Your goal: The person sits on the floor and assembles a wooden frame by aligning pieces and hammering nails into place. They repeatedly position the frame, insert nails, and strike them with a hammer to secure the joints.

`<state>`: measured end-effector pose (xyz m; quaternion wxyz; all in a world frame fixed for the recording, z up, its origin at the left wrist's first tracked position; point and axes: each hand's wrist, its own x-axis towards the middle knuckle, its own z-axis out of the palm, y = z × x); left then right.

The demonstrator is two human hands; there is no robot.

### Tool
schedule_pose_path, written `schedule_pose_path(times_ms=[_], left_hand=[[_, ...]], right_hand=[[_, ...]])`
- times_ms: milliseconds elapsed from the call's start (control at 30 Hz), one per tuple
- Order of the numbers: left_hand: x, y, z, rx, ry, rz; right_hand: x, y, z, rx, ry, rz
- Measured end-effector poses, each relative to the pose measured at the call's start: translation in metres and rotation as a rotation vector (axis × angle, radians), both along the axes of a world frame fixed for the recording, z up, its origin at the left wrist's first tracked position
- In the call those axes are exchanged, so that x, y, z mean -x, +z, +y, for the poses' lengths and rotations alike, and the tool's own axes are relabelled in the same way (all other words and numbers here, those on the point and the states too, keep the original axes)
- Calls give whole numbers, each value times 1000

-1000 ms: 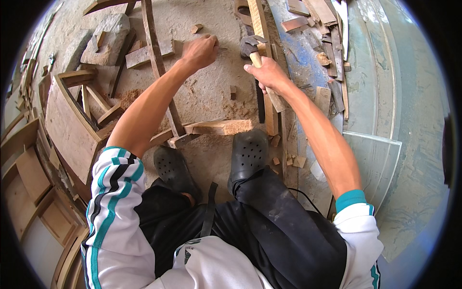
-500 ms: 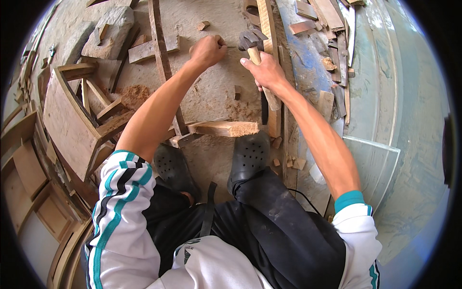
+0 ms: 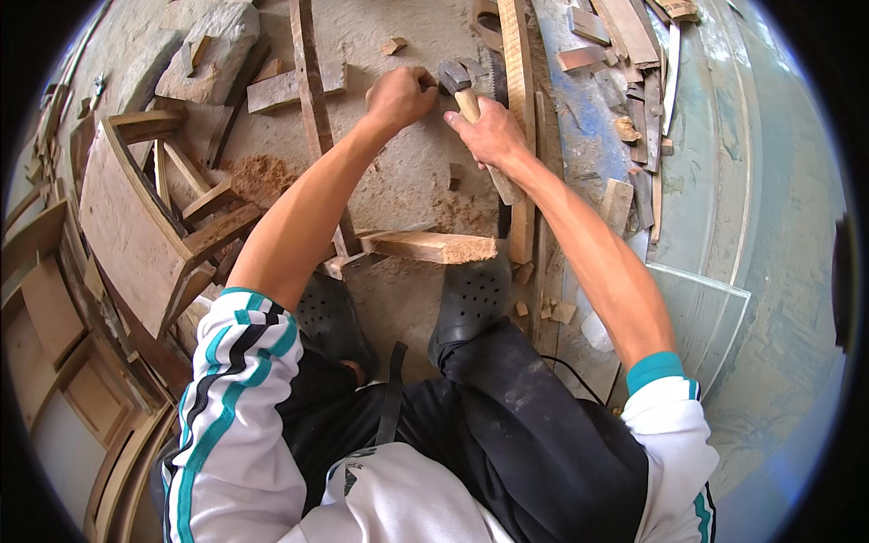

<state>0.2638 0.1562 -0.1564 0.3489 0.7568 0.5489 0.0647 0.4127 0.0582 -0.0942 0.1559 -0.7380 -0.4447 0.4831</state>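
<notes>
My right hand (image 3: 493, 136) is wrapped round the wooden handle of a hammer (image 3: 470, 107). Its dark metal head points away from me and lies close to my left hand (image 3: 399, 98). The fingers of that left hand are closed, thumb and forefinger together on the side facing the hammer; anything between them is too small to make out. Just left of it runs a long dark wooden strip (image 3: 308, 68), partly hidden by my left forearm. A pale wooden piece (image 3: 433, 246) with a rough cut end lies by my shoes.
A long pale batten (image 3: 519, 100) lies right of the hammer, with a dark toothed blade along it. An angled wooden frame (image 3: 136, 226) stands at the left. Scrap wood (image 3: 638, 100) is heaped at the right, near a glass sheet (image 3: 701, 308). Sawdust (image 3: 261, 184) covers part of the floor.
The hammer in my right hand has shifted left, its head nearer my left hand. My left hand stays closed in about the same place. The whole view has moved slightly.
</notes>
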Motion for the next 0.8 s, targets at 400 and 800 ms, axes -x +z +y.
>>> schedule_pose_path(times_ms=[400, 800], left_hand=[[2, -5, -1, -32, -11, -19], [3, 1, -1, 4, -7, -27]], right_hand=[[-3, -5, 2, -77, 42, -53], [-2, -12, -2, -64, -34, -33]])
